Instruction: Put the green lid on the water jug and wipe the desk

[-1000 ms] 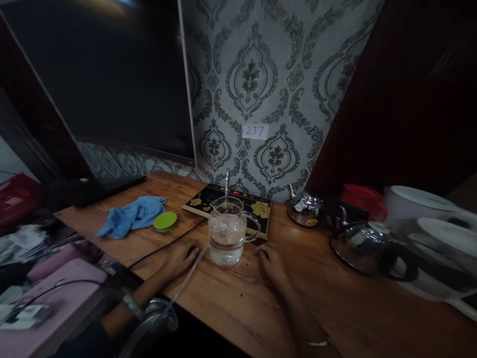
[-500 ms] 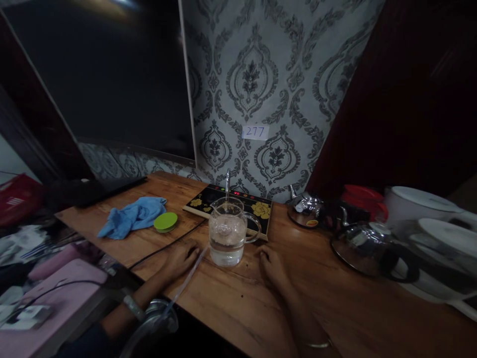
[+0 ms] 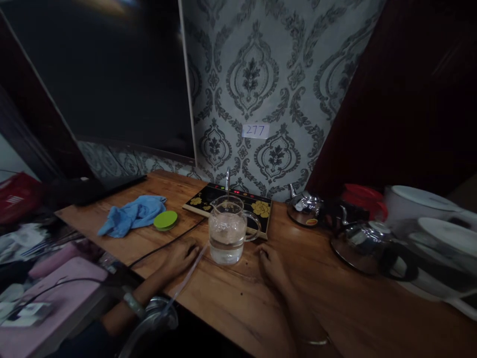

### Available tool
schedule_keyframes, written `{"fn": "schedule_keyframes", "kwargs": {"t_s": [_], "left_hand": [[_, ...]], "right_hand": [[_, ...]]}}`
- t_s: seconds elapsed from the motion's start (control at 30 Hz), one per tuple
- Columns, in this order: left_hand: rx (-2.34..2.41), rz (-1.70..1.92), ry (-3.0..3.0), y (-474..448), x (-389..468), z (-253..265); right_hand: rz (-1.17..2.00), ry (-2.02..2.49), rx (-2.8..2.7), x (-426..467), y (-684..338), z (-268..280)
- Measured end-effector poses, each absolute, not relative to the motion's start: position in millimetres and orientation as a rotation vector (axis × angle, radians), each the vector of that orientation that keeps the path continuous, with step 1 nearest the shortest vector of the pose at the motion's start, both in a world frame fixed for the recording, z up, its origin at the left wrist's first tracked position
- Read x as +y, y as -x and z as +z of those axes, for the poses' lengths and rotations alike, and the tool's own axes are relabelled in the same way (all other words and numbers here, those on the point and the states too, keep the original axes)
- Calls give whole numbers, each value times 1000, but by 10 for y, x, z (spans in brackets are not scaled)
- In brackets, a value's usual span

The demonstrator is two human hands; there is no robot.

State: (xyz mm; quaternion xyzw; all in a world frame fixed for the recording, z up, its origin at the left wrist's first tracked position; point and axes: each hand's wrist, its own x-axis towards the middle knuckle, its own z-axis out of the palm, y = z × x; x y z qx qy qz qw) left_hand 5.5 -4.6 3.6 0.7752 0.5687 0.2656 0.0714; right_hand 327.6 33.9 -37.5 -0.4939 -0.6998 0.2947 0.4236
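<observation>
The glass jug, partly filled with water, stands on the table. Left of the jug rests the left hand, right of it the right hand, both empty, fingers loosely bent and slightly apart. A green lid lies farther left of the jug.

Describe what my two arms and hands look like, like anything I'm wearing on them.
Your left hand and right hand are both ungloved. A broad, pale bangle circles the left arm, with a dark sleeve farther up. The right arm wears a thin, shiny bracelet; no sleeve is clearly visible there.
</observation>
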Motion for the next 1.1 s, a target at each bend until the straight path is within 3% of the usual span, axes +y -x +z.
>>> {"fn": "schedule_keyframes", "kwargs": {"t_s": [1.1], "left_hand": [[1714, 770, -2307, -74, -66, 67]], "right_hand": [[733, 1276, -1752, 324, -3268, -356]]}}
